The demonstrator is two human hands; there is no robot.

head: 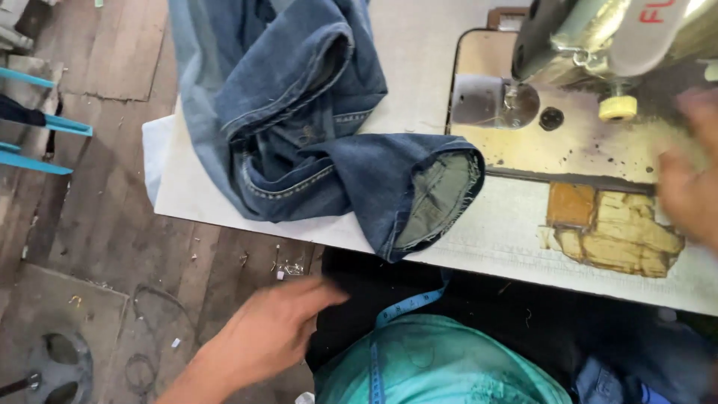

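**Jeans on the worktop, both hands off them**

Jeans (299,112) of blue denim lie bunched on the pale worktop (479,239), to the left of the sewing machine (598,37). One leg end points toward the person, its raw hem (437,198) turned open so the greenish inside shows. Nothing holds the garment.

The left hand (273,329) hangs below the worktop edge, over the wooden floor (97,224), fingers stretched out flat and empty, blurred with motion. The right hand (692,179) is at the right edge of view beside the machine bed; it is too blurred to tell whether it is open or closed. A blue tape measure (407,305) drapes over the person's teal shirt (441,366).

By my reading, this is a pause between handling and stitching: the leg end lies near the needle plate (486,101) but not under it. A next move would call for both hands to take up the hem and slide it flat beneath the needle.
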